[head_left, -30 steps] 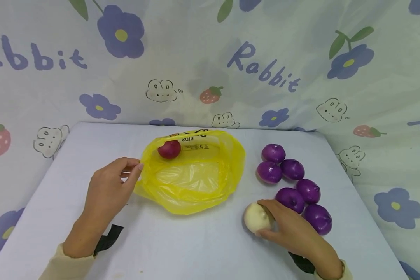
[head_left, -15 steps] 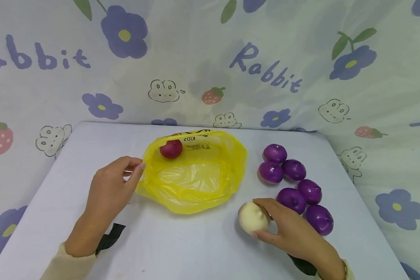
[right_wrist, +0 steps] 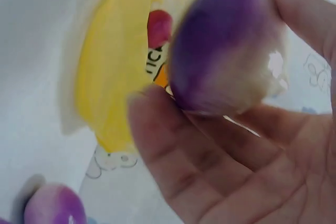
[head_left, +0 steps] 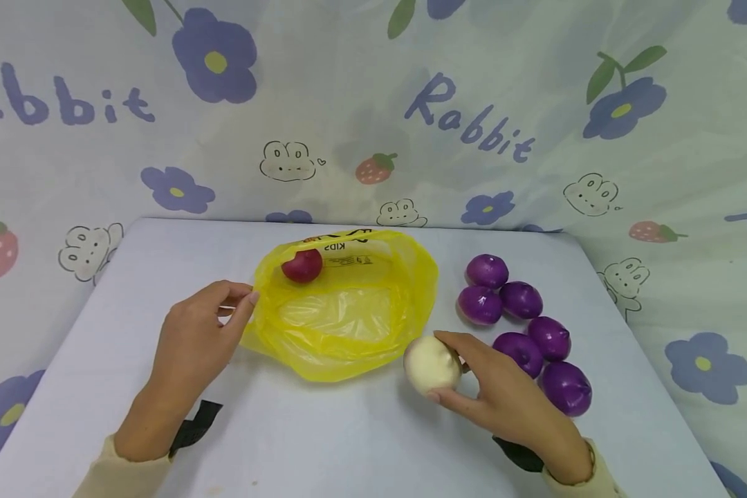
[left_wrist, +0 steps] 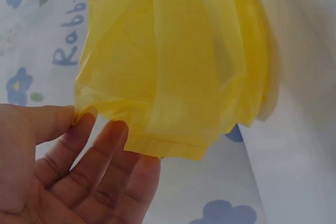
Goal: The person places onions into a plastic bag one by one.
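Two hands, head view: the left hand (head_left: 202, 339) pinches the left edge of the yellow bag (head_left: 342, 370) between thumb and fingertip; the right hand (head_left: 498, 384) grips the cream ball (head_left: 431, 366) between thumb and fingers.
Cream ball, head view: at the bag's near right corner; whether it touches the plastic I cannot tell. It looks round, with no clear long axis, its small nub on the side toward the right hand.
Bag mouth, head view: longer from side to side than front to back; its hollow lies left of the cream ball and a little farther from the person, between the two hands. The right hand is much the nearer to the ball.
Inside the bag, head view: a red ball (head_left: 302, 266), by the back left wall.
Purple balls, head view: six purple balls (head_left: 521, 300) on the white table (head_left: 324, 443), beyond and beside the right hand.
Bag edge, left wrist view: thumb and forefinger pinch it; the other fingers are loosely bent below.
Held ball, right wrist view: purple above, pale below, thumb and fingers around it; the bag shows behind.
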`<action>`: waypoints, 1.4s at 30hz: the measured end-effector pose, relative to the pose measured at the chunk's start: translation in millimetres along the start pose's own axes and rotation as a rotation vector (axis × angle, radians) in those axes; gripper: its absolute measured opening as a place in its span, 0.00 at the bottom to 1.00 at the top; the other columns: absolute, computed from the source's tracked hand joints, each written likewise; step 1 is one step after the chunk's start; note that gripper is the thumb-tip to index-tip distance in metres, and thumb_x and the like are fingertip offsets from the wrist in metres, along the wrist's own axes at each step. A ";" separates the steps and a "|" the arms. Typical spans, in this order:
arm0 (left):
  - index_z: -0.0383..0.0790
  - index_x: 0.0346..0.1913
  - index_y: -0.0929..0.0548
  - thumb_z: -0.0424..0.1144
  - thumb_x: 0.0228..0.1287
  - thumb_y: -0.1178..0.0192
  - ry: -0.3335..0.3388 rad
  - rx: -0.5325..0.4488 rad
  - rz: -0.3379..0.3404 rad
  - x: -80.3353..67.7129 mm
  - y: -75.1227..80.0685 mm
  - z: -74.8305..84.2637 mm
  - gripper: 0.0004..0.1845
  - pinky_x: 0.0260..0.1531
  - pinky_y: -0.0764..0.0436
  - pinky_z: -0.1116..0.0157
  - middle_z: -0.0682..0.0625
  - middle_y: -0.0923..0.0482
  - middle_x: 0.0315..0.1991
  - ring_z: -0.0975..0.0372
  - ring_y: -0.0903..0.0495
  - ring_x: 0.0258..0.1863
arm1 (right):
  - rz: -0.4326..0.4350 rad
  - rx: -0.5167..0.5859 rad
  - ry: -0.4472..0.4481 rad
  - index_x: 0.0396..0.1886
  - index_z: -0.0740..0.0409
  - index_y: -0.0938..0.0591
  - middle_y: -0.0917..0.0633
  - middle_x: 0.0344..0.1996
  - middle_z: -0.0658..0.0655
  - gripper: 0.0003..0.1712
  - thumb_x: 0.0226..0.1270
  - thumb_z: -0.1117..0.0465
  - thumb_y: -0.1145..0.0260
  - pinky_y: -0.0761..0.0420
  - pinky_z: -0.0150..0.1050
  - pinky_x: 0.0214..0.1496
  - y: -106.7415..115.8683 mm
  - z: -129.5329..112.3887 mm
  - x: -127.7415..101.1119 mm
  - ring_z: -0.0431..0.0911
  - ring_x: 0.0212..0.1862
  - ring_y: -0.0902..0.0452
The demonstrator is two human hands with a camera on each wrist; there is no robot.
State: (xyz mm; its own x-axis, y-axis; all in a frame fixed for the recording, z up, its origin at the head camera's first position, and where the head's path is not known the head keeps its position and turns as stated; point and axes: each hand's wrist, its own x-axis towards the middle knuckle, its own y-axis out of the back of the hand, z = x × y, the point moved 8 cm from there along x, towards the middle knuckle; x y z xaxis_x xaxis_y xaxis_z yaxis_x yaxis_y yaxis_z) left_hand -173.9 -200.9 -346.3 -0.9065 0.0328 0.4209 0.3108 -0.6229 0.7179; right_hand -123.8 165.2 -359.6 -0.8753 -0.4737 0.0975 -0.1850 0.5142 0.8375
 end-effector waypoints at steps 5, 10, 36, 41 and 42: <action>0.36 0.48 0.13 0.35 0.71 0.31 -0.008 -0.017 0.010 1.1 1.4 0.5 0.08 0.37 0.12 0.45 0.42 0.12 0.43 0.47 0.11 0.40 | 0.074 -0.027 0.033 0.72 0.55 0.26 0.18 0.57 0.45 0.43 0.64 0.40 0.23 0.12 0.37 0.49 4.4 -10.1 12.2 0.35 0.47 0.20; 0.35 0.49 0.14 0.34 0.71 0.31 -0.001 -0.017 -0.002 -0.2 1.5 0.8 0.09 0.38 0.12 0.44 0.41 0.12 0.44 0.46 0.11 0.40 | 0.071 -0.045 -0.003 0.72 0.57 0.26 0.17 0.54 0.47 0.43 0.66 0.39 0.24 0.13 0.34 0.48 3.7 -13.0 25.3 0.37 0.46 0.19; 0.34 0.48 0.14 0.35 0.71 0.31 0.023 -0.009 -0.018 -1.7 -0.1 0.1 0.09 0.39 0.11 0.44 0.40 0.12 0.43 0.46 0.12 0.40 | -0.025 -0.047 -0.083 0.69 0.61 0.27 0.17 0.53 0.56 0.42 0.67 0.39 0.26 0.12 0.41 0.50 1.6 -40.2 106.0 0.47 0.48 0.19; 0.34 0.48 0.14 0.35 0.71 0.31 0.013 -0.014 -0.019 -0.8 -0.2 0.3 0.09 0.39 0.11 0.44 0.40 0.12 0.42 0.46 0.12 0.39 | -0.071 -0.055 -0.101 0.69 0.60 0.27 0.18 0.56 0.56 0.41 0.68 0.39 0.26 0.12 0.46 0.54 -5.7 -45.1 129.1 0.49 0.53 0.19; 0.34 0.48 0.14 0.35 0.71 0.31 0.011 -0.014 -0.019 -0.3 0.0 0.6 0.09 0.38 0.11 0.44 0.40 0.12 0.42 0.46 0.12 0.39 | -0.078 -0.057 -0.109 0.68 0.60 0.26 0.18 0.56 0.56 0.41 0.68 0.39 0.26 0.12 0.46 0.54 -7.2 -45.5 134.2 0.49 0.52 0.19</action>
State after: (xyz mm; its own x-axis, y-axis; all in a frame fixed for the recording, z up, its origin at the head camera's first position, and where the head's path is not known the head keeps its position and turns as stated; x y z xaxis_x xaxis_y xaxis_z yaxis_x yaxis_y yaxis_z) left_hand -173.5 -200.5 -346.2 -0.9152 0.0360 0.4014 0.2898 -0.6332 0.7177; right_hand -219.6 65.4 -328.1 -0.9030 -0.4290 -0.0254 -0.2315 0.4357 0.8698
